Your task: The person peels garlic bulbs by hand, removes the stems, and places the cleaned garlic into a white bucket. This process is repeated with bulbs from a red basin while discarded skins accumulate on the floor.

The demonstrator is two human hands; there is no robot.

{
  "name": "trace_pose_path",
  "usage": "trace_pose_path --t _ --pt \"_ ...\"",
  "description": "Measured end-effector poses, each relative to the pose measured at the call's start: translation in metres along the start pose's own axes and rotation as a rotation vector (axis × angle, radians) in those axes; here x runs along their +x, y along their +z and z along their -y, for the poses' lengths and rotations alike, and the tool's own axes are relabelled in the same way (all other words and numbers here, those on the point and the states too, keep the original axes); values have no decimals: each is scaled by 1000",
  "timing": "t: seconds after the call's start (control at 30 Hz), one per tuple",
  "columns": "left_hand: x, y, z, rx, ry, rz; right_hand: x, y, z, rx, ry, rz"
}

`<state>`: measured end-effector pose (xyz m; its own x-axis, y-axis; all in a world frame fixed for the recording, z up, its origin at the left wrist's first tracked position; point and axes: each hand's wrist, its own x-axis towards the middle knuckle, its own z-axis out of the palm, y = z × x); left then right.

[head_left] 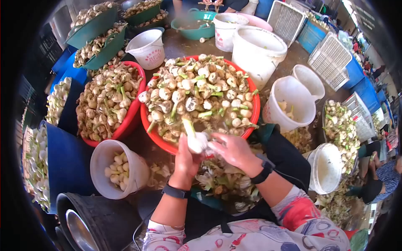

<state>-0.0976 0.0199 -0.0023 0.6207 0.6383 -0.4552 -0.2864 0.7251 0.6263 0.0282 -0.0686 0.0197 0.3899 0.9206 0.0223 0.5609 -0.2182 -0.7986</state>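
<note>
A white garlic bulb (pixel 197 143) with a thick green stem stump is in my left hand (pixel 187 161), whose fingers are wrapped round it. The stem points up and away from me. My right hand (pixel 236 151) is at the bulb's right side, thumb and fingers pinched together; what lies between them is blurred. Both hands are over the near rim of a red tub (pixel 147 121). Heaped in this tub are dirt-streaked garlic bulbs (pixel 201 85) with short green stems, some of them in murky water at the near side.
Left stand a white bucket (pixel 140 169) holding pale bulbs, a second red tub (pixel 140 90) of garlic, and a blue container (pixel 69 167). White buckets (pixel 259 54) stand behind and right. Peeled leaves and skins (pixel 226 180) lie below my hands. Another person (pixel 385 180) sits far right.
</note>
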Motion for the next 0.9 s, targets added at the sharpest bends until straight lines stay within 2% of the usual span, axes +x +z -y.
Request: trace_pose_path --t 0.03,0.1,0.13,0.17,0.2,0.23,0.3,0.33,0.37,0.43,0.5,0.53,0.57,0.63,0.67,0.7,0.77,0.8,0.83,0.9 --pt "2 3 8 125 -1 -36 12 12 -6 231 -131 -100" --pt "-1 10 12 338 -145 -52 32 16 -9 274 7 58" --pt "0 12 11 310 -239 -77 46 10 -8 39 174 63" --pt "2 12 10 281 -334 -103 69 28 -46 201 279 -83" --pt "3 9 12 262 -331 -103 89 21 -58 91 293 -265" --pt "4 6 15 311 -275 -70 109 28 -104 -181 123 -461" --pt "8 4 19 355 -211 -34 135 47 -148 -71 167 -732" --pt "9 4 17 444 -167 -16 129 56 -142 -273 108 -568" --pt "13 2 15 538 -125 -2 124 66 -137 -332 -268 -576" --pt "26 -6 14 531 -185 23 122 65 -128 -308 -346 -475" --pt "31 -7 15 463 -112 62 125 46 -132 -357 -76 -467" --pt "37 -9 16 421 -138 78 139 36 -131 -258 96 -505" --pt "40 -9 16 414 -143 82 139 29 -131 351 237 -582" --pt "40 -4 12 412 -126 74 128 13 -115 1081 256 -499" --pt "42 -5 13 410 -134 76 118 8 -92 1321 206 -413" --pt "42 -4 12 409 -137 86 110 4 -86 1315 204 -422" --pt "39 0 9 407 -135 74 96 -2 -77 1780 534 -241" --pt "36 2 7 402 -130 69 92 0 -80 1817 604 -204" --pt "32 3 6 400 -119 78 94 -1 -88 1811 588 -202" --pt "25 2 5 388 -85 63 98 -9 -92 1727 794 -220"
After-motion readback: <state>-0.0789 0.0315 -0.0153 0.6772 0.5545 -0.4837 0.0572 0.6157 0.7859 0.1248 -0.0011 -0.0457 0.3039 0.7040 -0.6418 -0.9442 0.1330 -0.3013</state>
